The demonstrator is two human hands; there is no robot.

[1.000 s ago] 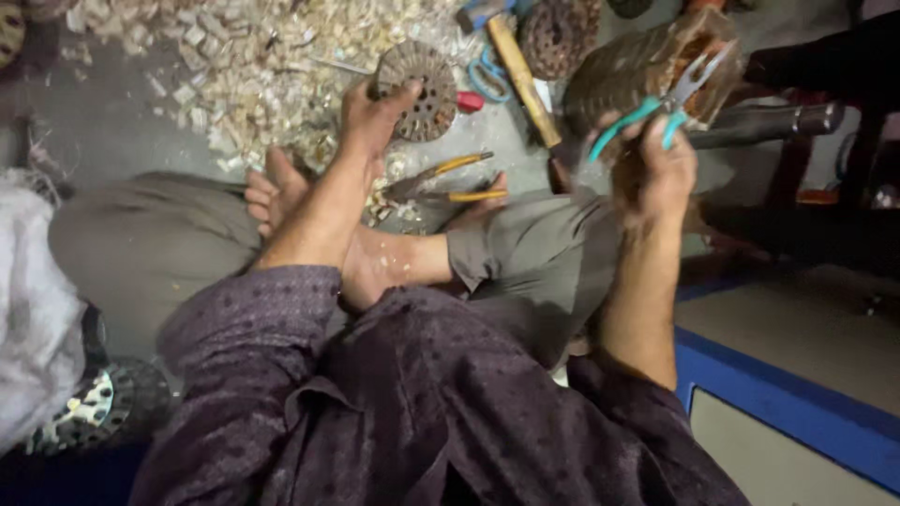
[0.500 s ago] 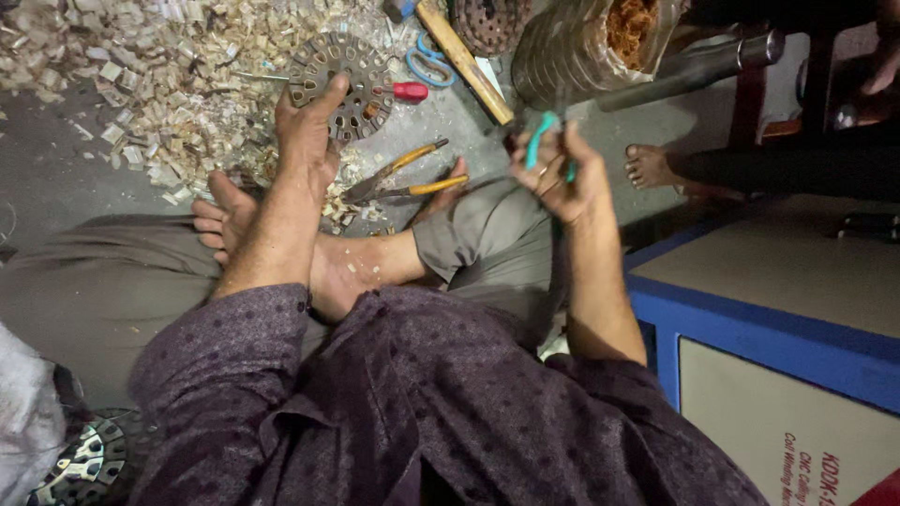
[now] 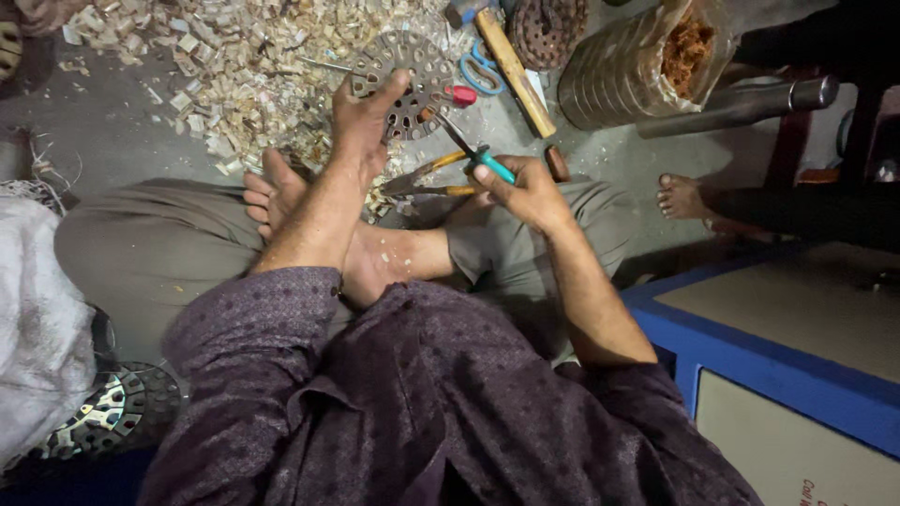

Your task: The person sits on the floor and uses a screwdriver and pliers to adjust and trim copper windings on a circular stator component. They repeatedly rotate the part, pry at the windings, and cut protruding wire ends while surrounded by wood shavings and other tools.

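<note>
I sit cross-legged on the floor. My left hand (image 3: 367, 120) grips a round perforated metal disc (image 3: 412, 80) that rests on the floor in front of my feet. My right hand (image 3: 527, 192) holds teal-handled pliers (image 3: 473, 155), whose jaws point up-left toward the disc's lower edge. Orange-handled cutters (image 3: 429, 178) lie on the floor between my two hands, by my knee.
A heap of pale cut scraps (image 3: 216, 66) covers the floor at upper left. A wooden-handled hammer (image 3: 511, 66), blue scissors (image 3: 480, 70), a second disc (image 3: 544, 28), a clear container of copper wire (image 3: 647, 66) and a metal pipe (image 3: 750, 105) lie ahead. Another person's foot (image 3: 682, 197) is at right, near a blue-edged box (image 3: 778, 365).
My right hand has come down and left with the pliers, from beside the container to just below the disc. My left hand has stayed on the disc.
</note>
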